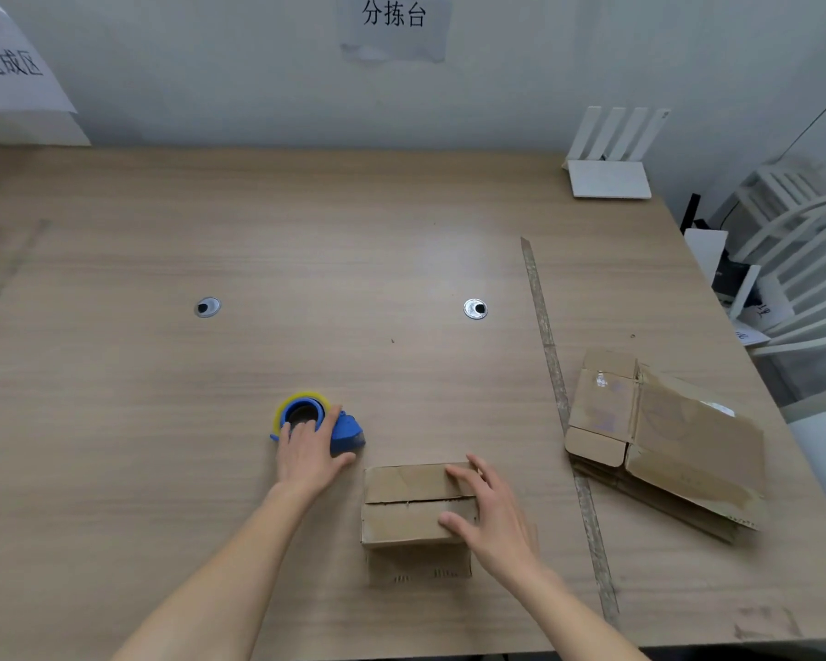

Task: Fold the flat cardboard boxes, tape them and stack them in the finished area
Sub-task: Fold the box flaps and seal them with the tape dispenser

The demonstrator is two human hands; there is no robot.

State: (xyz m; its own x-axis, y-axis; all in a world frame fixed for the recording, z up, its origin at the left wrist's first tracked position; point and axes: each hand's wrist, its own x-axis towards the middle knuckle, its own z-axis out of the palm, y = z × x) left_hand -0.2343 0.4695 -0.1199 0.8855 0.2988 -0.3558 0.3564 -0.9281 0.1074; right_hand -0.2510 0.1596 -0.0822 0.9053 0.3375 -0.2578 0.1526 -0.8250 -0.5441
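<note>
Holding the folded box near the table's front edge, your right hand lies flat-fingered on its closed flaps; light, thin card probably dents, so press by the seam. Your left hand rests on the blue tape dispenser, likely rigid; whether it grips, you cannot tell.

tape dispenser partly under left hand, chair cropped
</note>
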